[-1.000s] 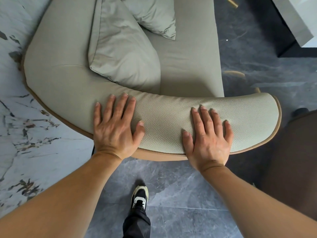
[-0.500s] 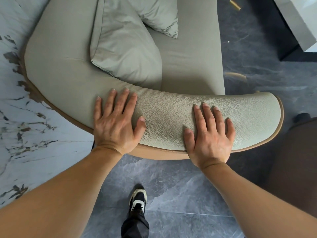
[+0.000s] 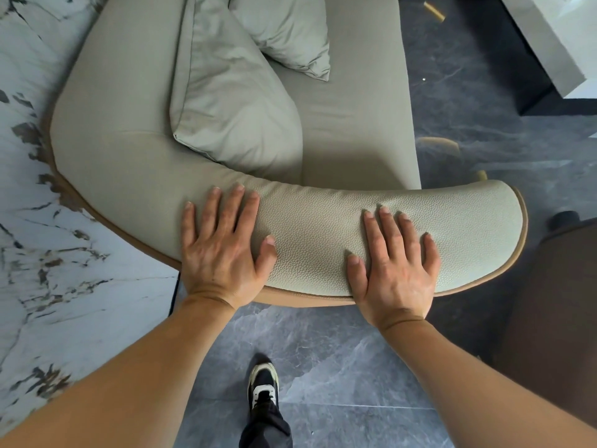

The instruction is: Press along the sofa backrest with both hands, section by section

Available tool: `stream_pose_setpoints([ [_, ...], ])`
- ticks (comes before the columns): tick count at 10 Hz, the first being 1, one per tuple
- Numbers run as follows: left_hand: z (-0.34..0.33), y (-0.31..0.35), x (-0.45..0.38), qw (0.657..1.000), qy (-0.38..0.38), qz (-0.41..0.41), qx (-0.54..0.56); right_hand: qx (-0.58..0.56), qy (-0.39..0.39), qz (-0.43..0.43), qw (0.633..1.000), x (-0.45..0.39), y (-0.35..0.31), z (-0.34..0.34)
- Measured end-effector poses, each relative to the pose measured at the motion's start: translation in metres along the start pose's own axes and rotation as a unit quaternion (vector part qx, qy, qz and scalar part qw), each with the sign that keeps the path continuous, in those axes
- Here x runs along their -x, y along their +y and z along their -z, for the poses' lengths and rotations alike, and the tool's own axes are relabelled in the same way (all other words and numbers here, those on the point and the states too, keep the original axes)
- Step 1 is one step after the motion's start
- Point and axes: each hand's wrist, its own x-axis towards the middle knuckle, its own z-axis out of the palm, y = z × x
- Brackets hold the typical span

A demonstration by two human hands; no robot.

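Pressing is under way on the end section of the sofa backrest (image 3: 316, 240), which is seen from above and behind as a curved, pebble-grained pad running from the far left round to a blunt tip at the right. The left hand (image 3: 223, 250) is laid flat on it, fingers (image 3: 234, 208) spread apart and pointing toward the seat, thumb angled out toward the other hand; nothing is gripped. The right hand (image 3: 395, 270) is laid flat as well, its fingers a little apart, and faint creases in the cover just ahead of those fingertips suggest that weight is being put in. A bare stretch of padding is left between the two thumbs, and the heels of both palms sit at the tan piping on the near edge. Beyond the left fingertips a large cushion (image 3: 232, 105) is propped on the seat, with a smaller one (image 3: 290, 30) behind it. Below the wrists a dark shoe (image 3: 263, 383) is planted on the grey floor. Only a short length remains past the right little finger before the backrest ends, so this is judged a late section on that side. The next move calls for both palms to be lifted clear, shifted together along the curve, and set down flat before weight is applied.
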Motion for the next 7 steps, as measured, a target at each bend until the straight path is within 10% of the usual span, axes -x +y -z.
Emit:
stream_pose_setpoints([
  [7, 0.072, -0.01, -0.04, 0.938, -0.344, -0.034, 0.019, -0.033, -0.319, -0.062, 0.945, -0.052, -0.007, 0.094],
])
